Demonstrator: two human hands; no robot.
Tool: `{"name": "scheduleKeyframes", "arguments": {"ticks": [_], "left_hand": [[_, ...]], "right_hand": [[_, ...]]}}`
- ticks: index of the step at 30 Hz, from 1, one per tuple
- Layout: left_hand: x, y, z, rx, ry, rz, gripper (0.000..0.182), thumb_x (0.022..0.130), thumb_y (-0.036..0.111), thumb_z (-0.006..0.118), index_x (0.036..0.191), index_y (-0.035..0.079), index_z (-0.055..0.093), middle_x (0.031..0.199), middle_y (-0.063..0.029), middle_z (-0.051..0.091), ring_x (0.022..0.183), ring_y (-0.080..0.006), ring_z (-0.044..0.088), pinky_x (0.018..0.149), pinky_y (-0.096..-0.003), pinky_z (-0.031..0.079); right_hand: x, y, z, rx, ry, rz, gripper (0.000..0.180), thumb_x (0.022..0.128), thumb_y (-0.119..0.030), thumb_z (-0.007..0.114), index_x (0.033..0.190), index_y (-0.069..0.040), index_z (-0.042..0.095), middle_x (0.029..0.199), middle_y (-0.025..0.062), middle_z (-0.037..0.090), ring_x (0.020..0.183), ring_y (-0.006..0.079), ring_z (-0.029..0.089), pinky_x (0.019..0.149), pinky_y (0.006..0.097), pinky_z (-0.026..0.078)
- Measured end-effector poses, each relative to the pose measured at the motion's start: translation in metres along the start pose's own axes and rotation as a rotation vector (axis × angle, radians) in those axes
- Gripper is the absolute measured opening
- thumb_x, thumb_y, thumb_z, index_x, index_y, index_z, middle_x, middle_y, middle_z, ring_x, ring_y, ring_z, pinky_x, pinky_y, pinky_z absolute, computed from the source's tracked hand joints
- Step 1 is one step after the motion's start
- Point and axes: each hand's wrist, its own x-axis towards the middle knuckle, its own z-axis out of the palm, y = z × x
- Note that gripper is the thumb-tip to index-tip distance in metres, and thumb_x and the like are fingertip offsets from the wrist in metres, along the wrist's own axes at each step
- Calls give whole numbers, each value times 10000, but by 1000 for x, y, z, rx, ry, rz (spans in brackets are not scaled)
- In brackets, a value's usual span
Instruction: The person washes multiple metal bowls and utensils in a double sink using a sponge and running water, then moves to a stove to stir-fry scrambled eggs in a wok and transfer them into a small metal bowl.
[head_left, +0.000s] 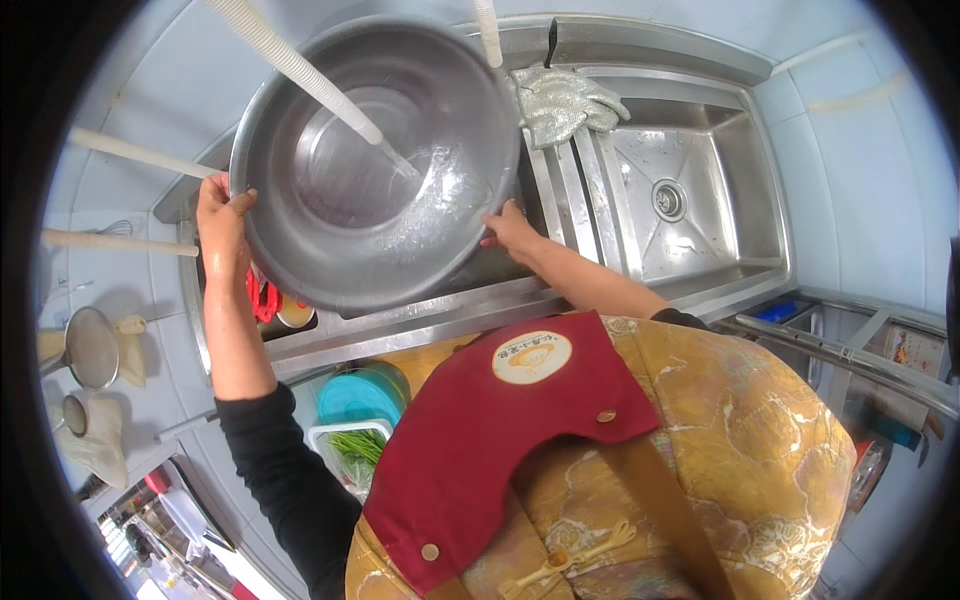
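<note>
A large round metal basin (330, 262) is held tilted over the left bowl of a stainless steel sink. My left hand (225, 214) grips its left rim, thumb on the inner side. On the lower right rim, my right hand (511, 231) pinches the edge. Water runs from a ribbed white hose (322, 86) into the basin and spreads over its lower right wall. Beneath the basin, a red-handled item (262, 296) and a small round yellowish thing (295, 313) show partly; the rest of that bowl is mostly hidden.
Grey-white gloves (566, 105) lie on the divider beside the right sink bowl (675, 161). A second white hose (488, 34) hangs behind. Strainers (91, 349) hang on the left wall. Below the sink front are a turquoise tub (360, 397) and a white basket (337, 442) with green vegetables.
</note>
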Motion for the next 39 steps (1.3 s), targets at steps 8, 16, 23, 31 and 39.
{"name": "scheduleKeyframes", "arguments": {"ticks": [8, 16, 23, 31, 39], "left_hand": [[-10, 75, -2, 276, -27, 12, 213, 742, 40, 581, 942, 2, 516, 780, -35, 522, 636, -115, 471, 577, -272, 403], [-64, -18, -45, -105, -94, -603, 152, 744, 84, 614, 859, -9, 578, 768, -82, 571, 621, -138, 550, 479, -275, 407], [-115, -95, 34, 214, -450, -568, 331, 791, 153, 620, 1035, -70, 639, 807, -83, 635, 637, -161, 594, 494, -281, 448], [-198, 42, 111, -14, -517, 293, 348, 872, 227, 673, 1145, 17, 629, 989, -136, 698, 921, -202, 657, 834, -327, 490], [-152, 55, 51, -24, -232, 101, 254, 929, 252, 642, 796, 36, 657, 593, 75, 447, 567, -20, 409, 498, -226, 317]], "right_hand": [[-5, -1, 23, 181, -201, 207, 363, 867, -150, 641, 1170, -40, 473, 1076, 117, 577, 936, 239, 600, 736, 405, 540], [-70, -157, -50, 432, -152, 82, 66, 794, -18, 607, 842, -44, 569, 719, 48, 605, 593, 144, 585, 529, 293, 492], [-120, -251, -28, 108, -61, -45, 80, 800, 3, 591, 814, 9, 512, 679, 100, 544, 500, 166, 547, 415, 226, 443], [-138, -271, 44, -2, -68, -146, 94, 848, 1, 569, 831, 74, 513, 770, 150, 557, 622, 254, 639, 554, 285, 576], [-160, -300, 47, -460, -399, -389, 288, 898, -198, 638, 1082, 20, 594, 1013, 138, 658, 844, 211, 695, 757, 282, 561]]}}
